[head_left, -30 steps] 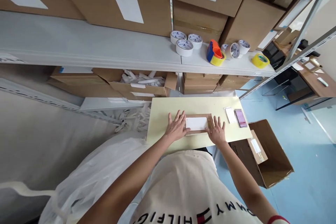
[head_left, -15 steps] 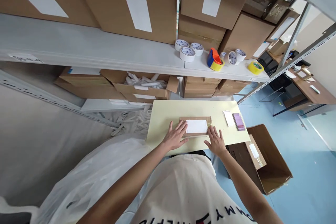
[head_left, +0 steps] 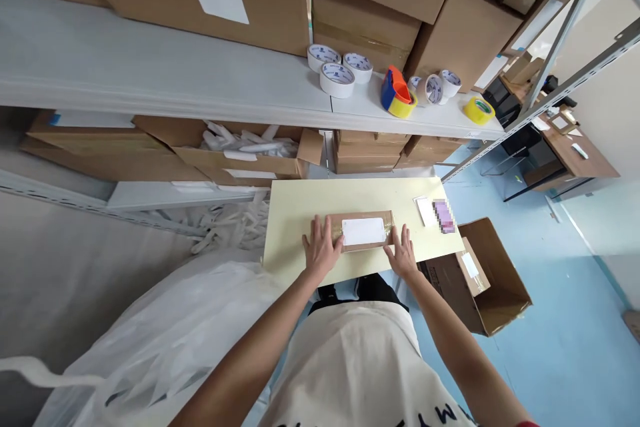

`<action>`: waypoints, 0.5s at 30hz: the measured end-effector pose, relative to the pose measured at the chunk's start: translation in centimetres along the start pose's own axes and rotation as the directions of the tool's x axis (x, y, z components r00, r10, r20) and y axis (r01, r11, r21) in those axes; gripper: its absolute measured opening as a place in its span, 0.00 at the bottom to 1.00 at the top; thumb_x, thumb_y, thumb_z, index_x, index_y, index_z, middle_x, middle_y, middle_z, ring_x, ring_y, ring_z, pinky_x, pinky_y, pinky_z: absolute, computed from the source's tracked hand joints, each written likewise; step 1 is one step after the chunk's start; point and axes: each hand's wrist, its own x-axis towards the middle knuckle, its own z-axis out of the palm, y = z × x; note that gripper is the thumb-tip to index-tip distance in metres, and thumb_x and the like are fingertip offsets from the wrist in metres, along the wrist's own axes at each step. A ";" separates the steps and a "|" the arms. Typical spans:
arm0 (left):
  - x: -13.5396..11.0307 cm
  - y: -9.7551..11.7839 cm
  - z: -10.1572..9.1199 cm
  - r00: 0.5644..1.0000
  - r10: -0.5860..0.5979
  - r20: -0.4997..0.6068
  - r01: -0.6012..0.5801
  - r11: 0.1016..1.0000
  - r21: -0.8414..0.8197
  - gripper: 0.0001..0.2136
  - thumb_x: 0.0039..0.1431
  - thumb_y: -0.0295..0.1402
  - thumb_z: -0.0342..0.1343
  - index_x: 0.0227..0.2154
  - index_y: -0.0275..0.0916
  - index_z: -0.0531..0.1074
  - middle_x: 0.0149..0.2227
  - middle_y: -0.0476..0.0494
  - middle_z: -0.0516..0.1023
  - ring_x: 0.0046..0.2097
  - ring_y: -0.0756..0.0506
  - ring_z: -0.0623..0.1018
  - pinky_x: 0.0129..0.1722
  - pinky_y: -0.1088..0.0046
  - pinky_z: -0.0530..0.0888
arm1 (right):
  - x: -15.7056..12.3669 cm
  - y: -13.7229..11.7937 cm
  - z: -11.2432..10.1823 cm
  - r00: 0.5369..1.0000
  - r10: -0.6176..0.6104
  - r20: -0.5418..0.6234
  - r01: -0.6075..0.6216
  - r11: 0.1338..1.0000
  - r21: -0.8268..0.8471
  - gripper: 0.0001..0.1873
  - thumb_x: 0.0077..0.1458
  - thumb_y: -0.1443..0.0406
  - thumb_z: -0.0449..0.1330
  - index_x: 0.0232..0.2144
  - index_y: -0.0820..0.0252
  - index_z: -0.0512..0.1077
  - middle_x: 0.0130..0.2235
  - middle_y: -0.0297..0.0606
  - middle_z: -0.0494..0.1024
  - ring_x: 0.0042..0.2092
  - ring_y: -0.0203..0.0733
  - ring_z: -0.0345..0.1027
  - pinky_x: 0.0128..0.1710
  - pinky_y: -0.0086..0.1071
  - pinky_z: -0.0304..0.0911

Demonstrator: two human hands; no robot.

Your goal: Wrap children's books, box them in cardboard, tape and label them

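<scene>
A small brown cardboard box (head_left: 336, 235) lies flat on a pale yellow tabletop (head_left: 295, 203), with a white label (head_left: 363, 231) on its top and clear tape near its ends. At the box's left end rests my left hand (head_left: 321, 250), fingers spread and thumb touching the top near the label. My right hand (head_left: 401, 255) is at the opposite end, its fingers stretched out and touching the box's right edge. Neither hand is closed around anything. To the right on the table are white cards (head_left: 425, 211) and a blurred purple item (head_left: 443, 216).
A grey shelf (head_left: 210, 90) behind the table holds white tape rolls (head_left: 337, 80), a tape dispenser (head_left: 399, 93) and a yellow tape roll (head_left: 479, 110). An open carton (head_left: 505, 280) with a labelled box (head_left: 473, 267) inside stands at right. Translucent plastic (head_left: 165, 340) bulges at left.
My left hand has shifted from the label's left part to the box's left end, uncovering the label. My right hand stays at the right end. The camera view has shifted.
</scene>
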 end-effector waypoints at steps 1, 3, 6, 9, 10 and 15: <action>-0.1 -0.3 0.2 0.998 -0.064 -0.006 0.063 0.996 -0.060 0.33 0.64 0.44 0.44 0.67 0.31 0.48 0.69 0.24 0.47 0.69 0.29 0.52 0.62 0.41 0.57 | 0.3 0.7 -0.1 0.998 0.057 -0.007 -0.057 0.996 0.070 0.40 0.64 0.46 0.44 0.69 0.62 0.43 0.71 0.56 0.38 0.71 0.61 0.32 0.63 0.57 0.48; -0.1 -0.7 0.7 0.987 -0.158 0.009 0.157 0.970 -0.183 0.37 0.61 0.46 0.48 0.67 0.28 0.46 0.69 0.21 0.49 0.69 0.30 0.54 0.62 0.47 0.60 | 1.5 1.4 -0.3 0.990 0.140 -0.001 -0.137 0.967 0.213 0.43 0.63 0.45 0.43 0.69 0.67 0.41 0.71 0.59 0.39 0.71 0.58 0.35 0.63 0.53 0.50; 0.5 -0.7 1.1 0.958 -0.277 0.072 0.285 0.904 -0.317 0.42 0.53 0.50 0.58 0.65 0.30 0.52 0.65 0.21 0.60 0.65 0.30 0.63 0.59 0.53 0.66 | 3.8 1.1 0.4 0.982 0.188 0.036 -0.187 0.904 0.384 0.44 0.62 0.45 0.45 0.68 0.70 0.44 0.69 0.60 0.49 0.70 0.55 0.43 0.63 0.48 0.53; 0.9 0.0 1.1 0.894 -0.410 0.179 0.447 0.821 -0.354 0.35 0.50 0.49 0.60 0.58 0.36 0.63 0.54 0.29 0.75 0.57 0.31 0.74 0.53 0.56 0.71 | 5.0 0.4 2.0 0.978 0.182 0.105 -0.210 0.813 0.544 0.44 0.59 0.46 0.53 0.67 0.65 0.50 0.61 0.54 0.68 0.62 0.54 0.62 0.58 0.45 0.60; 0.9 0.4 1.0 0.875 -0.441 0.200 0.484 0.798 -0.358 0.32 0.50 0.48 0.61 0.55 0.38 0.65 0.51 0.32 0.77 0.54 0.33 0.76 0.51 0.58 0.72 | 5.0 0.4 2.5 0.979 0.168 0.115 -0.203 0.768 0.607 0.43 0.58 0.47 0.55 0.67 0.62 0.52 0.57 0.50 0.73 0.59 0.53 0.67 0.56 0.45 0.62; 0.7 4.2 0.7 0.900 -0.413 0.138 0.430 0.790 -0.437 0.23 0.54 0.44 0.58 0.51 0.41 0.69 0.50 0.40 0.79 0.53 0.39 0.76 0.52 0.65 0.71 | 3.5 3.3 1.1 0.998 0.058 0.030 -0.055 0.503 0.862 0.39 0.52 0.48 0.61 0.63 0.49 0.59 0.50 0.38 0.78 0.52 0.49 0.71 0.51 0.44 0.67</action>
